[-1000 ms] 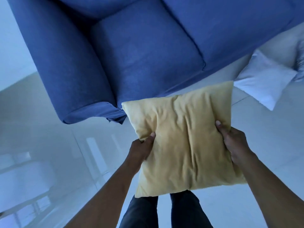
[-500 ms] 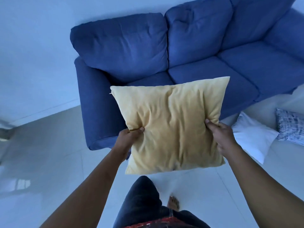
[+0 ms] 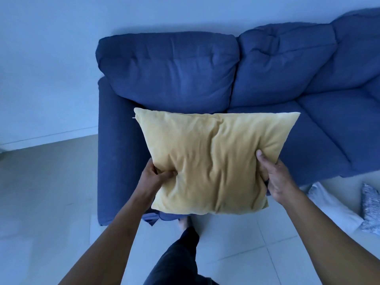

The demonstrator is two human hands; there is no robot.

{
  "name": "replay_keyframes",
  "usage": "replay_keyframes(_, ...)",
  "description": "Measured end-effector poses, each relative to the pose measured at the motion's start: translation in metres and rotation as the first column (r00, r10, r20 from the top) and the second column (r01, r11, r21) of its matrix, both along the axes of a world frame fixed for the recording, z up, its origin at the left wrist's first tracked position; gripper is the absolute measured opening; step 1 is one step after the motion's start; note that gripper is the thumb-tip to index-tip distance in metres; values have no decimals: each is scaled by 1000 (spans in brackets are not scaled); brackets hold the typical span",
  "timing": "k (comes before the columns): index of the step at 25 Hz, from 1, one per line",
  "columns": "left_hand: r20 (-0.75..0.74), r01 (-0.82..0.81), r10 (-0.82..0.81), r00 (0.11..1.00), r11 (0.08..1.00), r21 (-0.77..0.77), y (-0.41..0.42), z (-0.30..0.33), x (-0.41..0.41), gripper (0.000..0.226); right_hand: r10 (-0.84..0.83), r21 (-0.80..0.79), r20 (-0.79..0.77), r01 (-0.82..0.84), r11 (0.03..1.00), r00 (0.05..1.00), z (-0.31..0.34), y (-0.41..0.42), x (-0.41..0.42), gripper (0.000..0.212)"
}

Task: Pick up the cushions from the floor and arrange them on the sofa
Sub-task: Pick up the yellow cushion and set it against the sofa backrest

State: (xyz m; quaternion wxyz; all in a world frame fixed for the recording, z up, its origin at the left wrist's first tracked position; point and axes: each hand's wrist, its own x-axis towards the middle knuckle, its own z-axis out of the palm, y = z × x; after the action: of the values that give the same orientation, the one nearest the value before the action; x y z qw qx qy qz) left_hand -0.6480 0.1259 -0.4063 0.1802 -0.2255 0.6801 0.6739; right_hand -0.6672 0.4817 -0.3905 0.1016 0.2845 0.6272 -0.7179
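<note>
Cushion look: we see a yellow cushion [image 3: 211,161], square, soft, its cover creased in long folds running down the middle; a small tab or thread juts from its top left corner
Cushion place: held in the air in front of the blue sofa [image 3: 168,68], over the left seat, beside the armrest
Left grip: our left hand [image 3: 153,176] pinches the cushion's lower left edge; thumb on the front face, digging a dent into the fabric; the other fingers are hidden behind it
Right grip: our right hand [image 3: 276,178] clamps the lower right edge; thumb on the front, the rest wrapped behind
Floor: 2 more cushions lie on the tiles at right, a white cushion [image 3: 331,204] and a patterned cushion [image 3: 371,208], touching each other
Writing: we can read none on any cover
</note>
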Motion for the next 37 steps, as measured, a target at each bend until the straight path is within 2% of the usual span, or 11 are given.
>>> replay_keyframes(4, 55, -30, 28, 998, 999, 41, -22, -3, -72, 67, -3, -13, 46, 4, 1000, 999, -4, -24, -87, 57)
replay_keyframes(8, 114, -47, 47, 992, 999, -2, -32, -14, -118, 64, 20, -4, 78, -20, 1000, 997, -18, -36, -148, 38)
replay_keyframes(11, 110, -69, 74, 991, 997, -43, -32, -22, -154, 66, 43, 7, 80, -43, 999, 996, -31, -38, -190, 34)
replay_keyframes(17, 92, -174, 184, 979, 979, -110, -34, -33, -232, 58, 109, -19, 104, -108, 994, 989, -48, -43, -278, 34)
replay_keyframes(21, 63, -228, 241, 968, 958, -174, -45, -63, -288, 55, 173, 17, 124, -177, 984, 977, -83, -47, -342, 34)
replay_keyframes(24, 88, -266, 291, 953, 939, -217, -51, -92, -317, 50, 305, 116, 219, -335, 935, 927, -113, -53, -380, 45)
replay_keyframes(27, 155, -280, 316, 936, 935, -217, -52, -114, -341, 59, 312, 246, 339, -404, 881, 887, -135, -57, -410, 65)
replay_keyframes(30, 141, -299, 330, 933, 933, -201, -53, -112, -362, 43, 282, 304, 362, -398, 866, 889, -141, -60, -428, 51)
replay_keyframes(32, 121, -372, 395, 911, 912, -174, -57, -106, -377, 40, 257, 293, 300, -345, 892, 919, -137, -62, -435, 43)
replay_keyframes(34, 138, -444, 459, 878, 887, -123, -60, -103, -390, 44, 204, 208, 196, -244, 947, 959, -131, -64, -441, 39)
replay_keyframes(37, 124, -417, 432, 893, 899, -134, -56, -101, -392, 35, 161, 98, 144, -176, 980, 976, -126, -67, -445, 32)
